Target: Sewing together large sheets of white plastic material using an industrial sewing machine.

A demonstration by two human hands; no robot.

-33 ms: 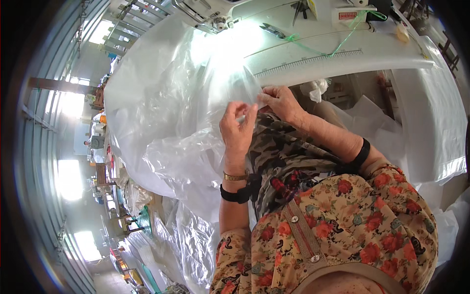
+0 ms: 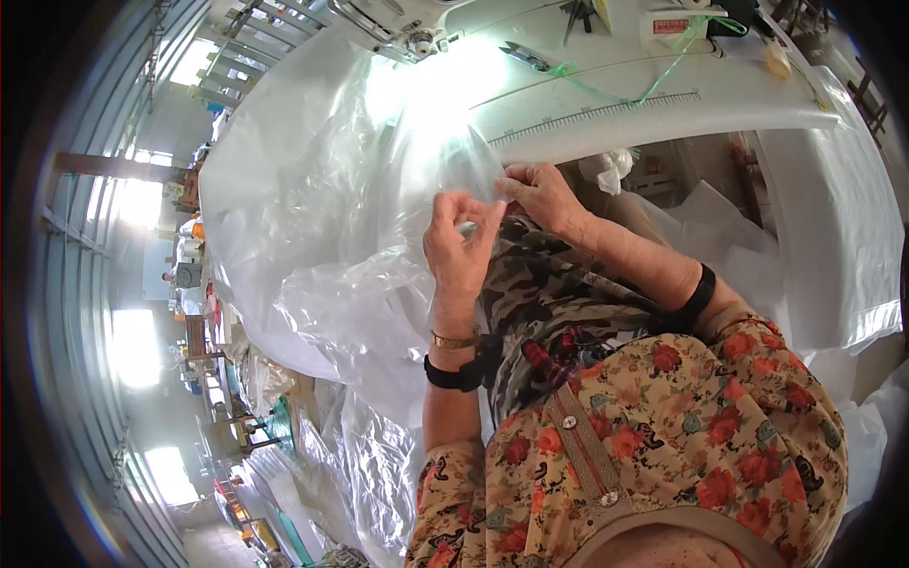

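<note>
- Clear plastic sheet (image 2: 350, 222): spread across the left side, bunched beneath the sewing machine (image 2: 417, 36).
- Right hand (image 2: 505, 186): thumb and forefinger pinching sheet's edge.
- Left hand (image 2: 481, 216): fingers curled just beside; grip cannot be told.
- Green thread (image 2: 669, 79): on counter (image 2: 606, 47).

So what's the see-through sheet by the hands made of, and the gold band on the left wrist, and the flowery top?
The see-through sheet looks like thin, glossy plastic: its crinkles catch the light. The gold band seems to be shiny metal, going by its yellowish gleam, but could be coated plastic. The flowery top looks like soft, dull cloth, with folds.
</note>
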